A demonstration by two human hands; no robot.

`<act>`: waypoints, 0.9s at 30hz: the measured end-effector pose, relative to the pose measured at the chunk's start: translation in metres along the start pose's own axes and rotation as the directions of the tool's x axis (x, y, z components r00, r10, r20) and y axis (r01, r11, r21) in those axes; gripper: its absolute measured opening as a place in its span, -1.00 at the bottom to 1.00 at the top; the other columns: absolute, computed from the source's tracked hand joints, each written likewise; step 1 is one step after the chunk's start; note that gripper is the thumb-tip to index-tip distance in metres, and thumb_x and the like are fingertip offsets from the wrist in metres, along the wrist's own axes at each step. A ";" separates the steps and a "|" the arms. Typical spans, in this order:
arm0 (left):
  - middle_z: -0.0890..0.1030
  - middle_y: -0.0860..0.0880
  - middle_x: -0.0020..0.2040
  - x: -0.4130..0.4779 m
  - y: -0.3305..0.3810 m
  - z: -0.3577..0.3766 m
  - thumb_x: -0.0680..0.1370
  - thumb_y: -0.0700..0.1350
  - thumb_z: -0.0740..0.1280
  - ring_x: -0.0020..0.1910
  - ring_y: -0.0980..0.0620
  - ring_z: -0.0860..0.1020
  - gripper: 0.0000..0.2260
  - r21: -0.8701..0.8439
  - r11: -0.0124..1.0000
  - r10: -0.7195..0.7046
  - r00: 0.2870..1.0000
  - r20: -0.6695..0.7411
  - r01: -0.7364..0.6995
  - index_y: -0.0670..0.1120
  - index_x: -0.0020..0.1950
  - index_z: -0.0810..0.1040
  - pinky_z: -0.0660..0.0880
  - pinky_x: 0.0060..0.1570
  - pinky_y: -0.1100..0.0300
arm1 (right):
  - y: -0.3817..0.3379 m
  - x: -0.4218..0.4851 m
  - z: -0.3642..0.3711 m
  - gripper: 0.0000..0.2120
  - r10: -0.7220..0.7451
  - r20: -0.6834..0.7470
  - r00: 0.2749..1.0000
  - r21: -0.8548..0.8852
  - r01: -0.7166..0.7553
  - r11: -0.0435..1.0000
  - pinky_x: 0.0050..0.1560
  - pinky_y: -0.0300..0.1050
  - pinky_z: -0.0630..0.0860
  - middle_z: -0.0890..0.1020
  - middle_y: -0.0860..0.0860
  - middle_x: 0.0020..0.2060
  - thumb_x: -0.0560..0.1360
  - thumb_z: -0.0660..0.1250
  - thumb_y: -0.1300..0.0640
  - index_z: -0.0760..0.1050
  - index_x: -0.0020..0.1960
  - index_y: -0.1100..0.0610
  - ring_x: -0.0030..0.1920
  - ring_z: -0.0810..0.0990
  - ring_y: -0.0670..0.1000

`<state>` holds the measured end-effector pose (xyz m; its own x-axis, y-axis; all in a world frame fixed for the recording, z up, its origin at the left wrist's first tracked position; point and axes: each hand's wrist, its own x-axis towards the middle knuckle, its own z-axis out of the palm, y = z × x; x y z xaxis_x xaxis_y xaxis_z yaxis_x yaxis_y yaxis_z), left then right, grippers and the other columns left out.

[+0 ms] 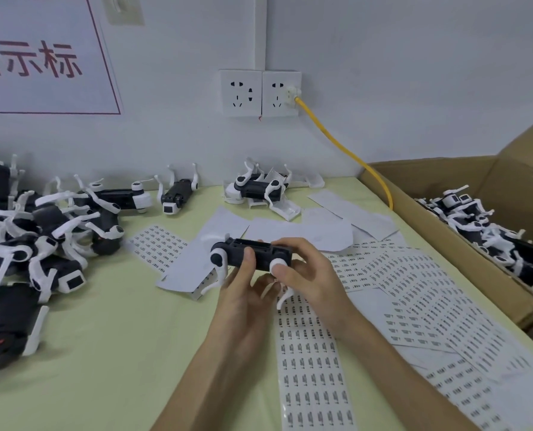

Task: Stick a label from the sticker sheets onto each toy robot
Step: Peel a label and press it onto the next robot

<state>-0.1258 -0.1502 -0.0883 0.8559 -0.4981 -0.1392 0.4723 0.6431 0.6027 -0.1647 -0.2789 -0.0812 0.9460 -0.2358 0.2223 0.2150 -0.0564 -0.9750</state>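
I hold a black toy robot (260,252) with white legs above the middle of the table, in both hands. My left hand (243,293) grips it from below, thumb on its front face. My right hand (305,275) grips its right end, thumb pressed on the white round joint. A long sticker sheet (313,362) with rows of small printed labels lies under my wrists. More sticker sheets (420,293) are spread to the right, and another sticker sheet (158,247) lies left of the robot.
A pile of toy robots (41,244) covers the table's left side, with a few more robots (259,188) by the wall. A cardboard box (445,244) on the right holds further robots (492,231). A yellow cable (346,150) runs from the wall socket (280,93).
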 end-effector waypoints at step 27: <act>0.42 -0.05 -0.35 0.010 0.019 -0.011 0.61 0.34 0.23 -0.33 0.06 0.51 -0.46 0.092 0.994 0.067 0.988 -0.143 -0.054 0.05 -0.41 0.62 0.42 -0.23 0.21 | 0.026 0.013 -0.044 -0.76 0.018 -0.182 0.983 -0.887 -0.172 0.428 0.16 -0.15 0.06 0.42 -0.21 0.06 0.46 0.45 -0.20 0.55 0.09 -0.21 0.13 0.31 -0.13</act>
<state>-0.1059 -0.1367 -0.0874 0.9067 -0.3660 -0.2094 0.4041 0.6125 0.6794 -0.1580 -0.3263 -0.1037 0.8898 -0.4092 0.2020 -0.2854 -0.8444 -0.4533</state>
